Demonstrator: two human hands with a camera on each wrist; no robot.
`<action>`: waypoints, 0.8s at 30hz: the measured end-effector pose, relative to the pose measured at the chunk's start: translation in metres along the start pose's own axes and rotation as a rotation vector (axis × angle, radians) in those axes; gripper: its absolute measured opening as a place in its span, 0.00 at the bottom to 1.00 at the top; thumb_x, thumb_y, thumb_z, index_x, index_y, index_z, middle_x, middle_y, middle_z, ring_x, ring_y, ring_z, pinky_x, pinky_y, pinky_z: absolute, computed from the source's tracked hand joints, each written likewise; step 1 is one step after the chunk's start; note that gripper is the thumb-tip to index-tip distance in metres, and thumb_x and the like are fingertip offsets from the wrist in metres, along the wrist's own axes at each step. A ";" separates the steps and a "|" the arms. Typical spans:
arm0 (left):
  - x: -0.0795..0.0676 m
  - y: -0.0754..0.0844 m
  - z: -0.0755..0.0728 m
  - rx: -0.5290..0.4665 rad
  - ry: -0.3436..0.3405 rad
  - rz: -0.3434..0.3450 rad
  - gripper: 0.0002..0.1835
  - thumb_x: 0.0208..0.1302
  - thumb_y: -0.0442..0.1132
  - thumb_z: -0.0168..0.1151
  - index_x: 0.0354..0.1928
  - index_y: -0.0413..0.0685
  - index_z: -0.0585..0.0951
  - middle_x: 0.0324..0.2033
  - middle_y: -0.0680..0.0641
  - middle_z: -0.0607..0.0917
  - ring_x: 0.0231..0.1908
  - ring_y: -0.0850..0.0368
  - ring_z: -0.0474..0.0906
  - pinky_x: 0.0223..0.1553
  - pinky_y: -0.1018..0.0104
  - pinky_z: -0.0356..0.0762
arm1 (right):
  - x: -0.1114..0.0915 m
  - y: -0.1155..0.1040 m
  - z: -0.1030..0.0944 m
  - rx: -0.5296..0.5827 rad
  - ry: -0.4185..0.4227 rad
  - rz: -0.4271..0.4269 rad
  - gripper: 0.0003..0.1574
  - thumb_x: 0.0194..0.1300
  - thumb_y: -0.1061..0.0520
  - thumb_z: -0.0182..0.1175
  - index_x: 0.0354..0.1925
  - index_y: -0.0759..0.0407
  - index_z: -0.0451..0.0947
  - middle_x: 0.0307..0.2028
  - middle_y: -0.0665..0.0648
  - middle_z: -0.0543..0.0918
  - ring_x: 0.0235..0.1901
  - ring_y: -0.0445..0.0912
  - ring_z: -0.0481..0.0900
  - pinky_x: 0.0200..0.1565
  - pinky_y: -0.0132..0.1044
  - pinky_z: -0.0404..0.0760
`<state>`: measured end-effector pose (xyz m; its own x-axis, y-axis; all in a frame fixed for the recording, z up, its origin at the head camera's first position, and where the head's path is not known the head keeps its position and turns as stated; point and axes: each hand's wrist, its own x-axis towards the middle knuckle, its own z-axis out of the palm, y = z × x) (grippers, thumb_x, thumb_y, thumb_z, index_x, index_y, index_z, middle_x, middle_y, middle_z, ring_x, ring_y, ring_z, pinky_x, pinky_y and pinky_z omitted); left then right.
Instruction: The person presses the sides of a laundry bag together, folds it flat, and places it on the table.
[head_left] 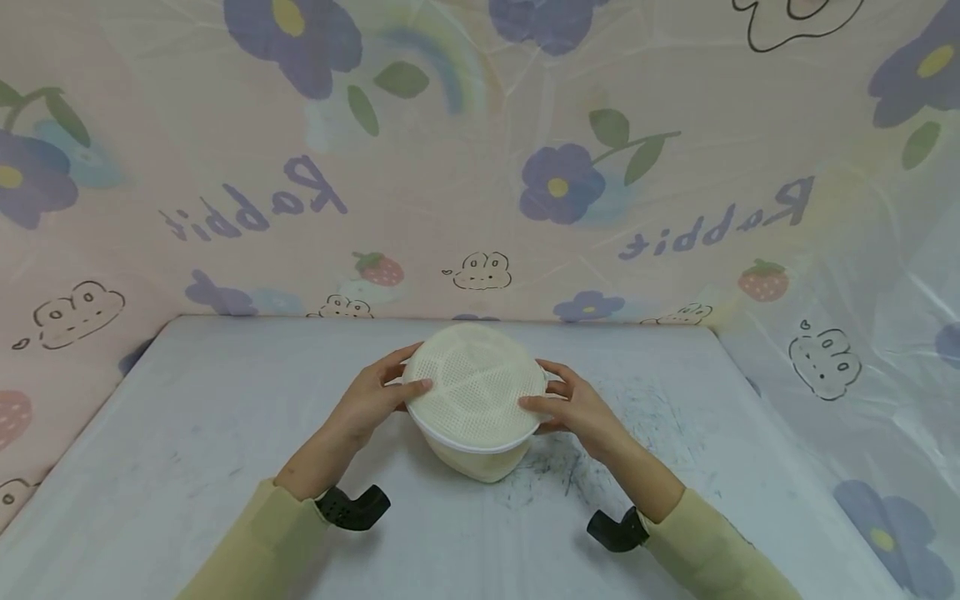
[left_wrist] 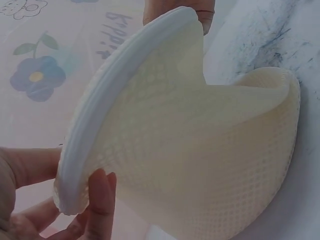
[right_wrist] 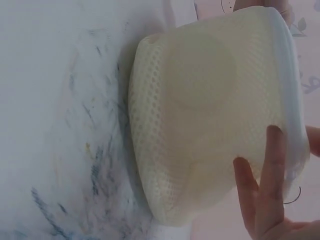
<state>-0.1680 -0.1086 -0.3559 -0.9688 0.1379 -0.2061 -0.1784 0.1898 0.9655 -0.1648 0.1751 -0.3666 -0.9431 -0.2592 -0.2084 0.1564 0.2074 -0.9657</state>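
Observation:
A cream mesh laundry bag (head_left: 476, 387) with a round top and a white zipper band around its rim stands on the table, its round top tilted toward the head camera. My left hand (head_left: 372, 396) pinches the rim at its left side, thumb on the top and fingers behind the zipper band (left_wrist: 95, 117). On the opposite side my right hand (head_left: 581, 408) holds the rim, its thumb on the top. Two fingers (right_wrist: 272, 170) of that hand lie along the mesh wall. The wall of the bag (left_wrist: 200, 140) folds inward in the left wrist view.
A white table (head_left: 225, 417) with dark scuff marks (head_left: 570, 467) right of the bag lies beneath. Printed sheeting (head_left: 450, 183) with flowers and rabbits rises behind it and at both sides. A black curved piece (head_left: 356, 508) sits at each wrist, by the sleeves (head_left: 255, 542).

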 end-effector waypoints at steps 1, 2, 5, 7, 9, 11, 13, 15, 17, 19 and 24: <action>0.001 -0.001 0.000 -0.005 0.008 -0.003 0.33 0.62 0.37 0.64 0.69 0.54 0.68 0.58 0.38 0.74 0.33 0.59 0.79 0.38 0.69 0.78 | 0.000 0.001 0.000 -0.002 0.003 0.000 0.49 0.59 0.58 0.66 0.72 0.58 0.53 0.53 0.68 0.76 0.37 0.47 0.84 0.37 0.43 0.84; 0.002 -0.002 0.001 -0.012 0.015 -0.006 0.32 0.62 0.37 0.64 0.69 0.54 0.68 0.57 0.38 0.74 0.33 0.59 0.80 0.38 0.69 0.77 | 0.000 0.001 0.001 -0.001 0.007 0.001 0.49 0.59 0.58 0.66 0.72 0.58 0.53 0.53 0.68 0.76 0.37 0.47 0.84 0.37 0.42 0.84; 0.004 -0.005 0.003 -0.019 0.030 -0.012 0.32 0.62 0.37 0.64 0.68 0.54 0.68 0.58 0.39 0.74 0.35 0.59 0.79 0.38 0.69 0.77 | 0.000 0.003 0.002 0.002 0.015 0.008 0.49 0.59 0.58 0.66 0.72 0.58 0.53 0.53 0.68 0.76 0.37 0.46 0.84 0.37 0.42 0.84; 0.006 -0.006 0.003 -0.019 0.037 -0.012 0.31 0.63 0.38 0.64 0.68 0.54 0.68 0.58 0.39 0.74 0.36 0.59 0.79 0.39 0.69 0.77 | -0.001 0.004 0.002 0.006 0.018 0.010 0.49 0.59 0.58 0.66 0.72 0.58 0.53 0.52 0.67 0.77 0.37 0.46 0.84 0.36 0.42 0.84; 0.007 -0.008 0.004 -0.017 0.039 -0.010 0.31 0.63 0.38 0.64 0.68 0.54 0.68 0.58 0.39 0.74 0.36 0.59 0.79 0.38 0.69 0.77 | -0.001 0.005 0.002 0.014 0.018 0.014 0.49 0.59 0.58 0.66 0.72 0.58 0.53 0.52 0.67 0.77 0.36 0.46 0.84 0.37 0.42 0.84; 0.009 -0.010 0.005 -0.011 0.040 -0.006 0.31 0.63 0.38 0.63 0.68 0.54 0.69 0.58 0.39 0.74 0.36 0.58 0.79 0.38 0.69 0.76 | -0.001 0.006 0.002 0.023 0.012 0.019 0.49 0.59 0.58 0.66 0.72 0.58 0.52 0.51 0.67 0.77 0.36 0.47 0.84 0.37 0.42 0.85; 0.011 -0.012 0.005 -0.008 0.042 -0.005 0.30 0.64 0.37 0.63 0.68 0.55 0.69 0.58 0.38 0.74 0.37 0.58 0.78 0.38 0.70 0.75 | -0.001 0.008 0.003 0.034 0.006 0.027 0.49 0.59 0.59 0.65 0.72 0.58 0.51 0.50 0.66 0.77 0.37 0.47 0.84 0.38 0.42 0.85; 0.013 -0.015 0.005 -0.001 0.044 -0.004 0.30 0.64 0.38 0.62 0.68 0.54 0.68 0.58 0.38 0.74 0.38 0.57 0.78 0.38 0.70 0.75 | -0.001 0.009 0.004 0.043 -0.001 0.035 0.50 0.59 0.59 0.66 0.72 0.59 0.51 0.50 0.66 0.77 0.37 0.47 0.84 0.39 0.43 0.85; 0.015 -0.017 0.006 0.004 0.052 -0.014 0.30 0.64 0.38 0.62 0.68 0.55 0.68 0.58 0.38 0.74 0.39 0.57 0.77 0.38 0.70 0.74 | -0.001 0.010 0.005 0.050 -0.004 0.041 0.50 0.59 0.59 0.66 0.72 0.59 0.50 0.51 0.67 0.77 0.38 0.48 0.84 0.39 0.43 0.85; 0.017 -0.020 0.006 0.011 0.057 -0.021 0.30 0.65 0.39 0.62 0.68 0.55 0.68 0.57 0.38 0.74 0.40 0.56 0.76 0.38 0.71 0.74 | -0.002 0.011 0.005 0.054 -0.005 0.045 0.51 0.59 0.59 0.66 0.72 0.60 0.50 0.51 0.67 0.76 0.37 0.48 0.84 0.39 0.45 0.85; 0.021 -0.024 0.006 0.037 0.060 -0.030 0.29 0.66 0.40 0.61 0.69 0.57 0.68 0.56 0.39 0.74 0.42 0.55 0.75 0.39 0.71 0.73 | -0.003 0.013 0.006 0.055 -0.010 0.048 0.51 0.59 0.59 0.66 0.73 0.59 0.49 0.50 0.67 0.76 0.36 0.49 0.85 0.41 0.47 0.84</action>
<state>-0.1829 -0.1042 -0.3842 -0.9719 0.0731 -0.2237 -0.2019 0.2289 0.9523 -0.1576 0.1730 -0.3796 -0.9312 -0.2596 -0.2557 0.2174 0.1673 -0.9616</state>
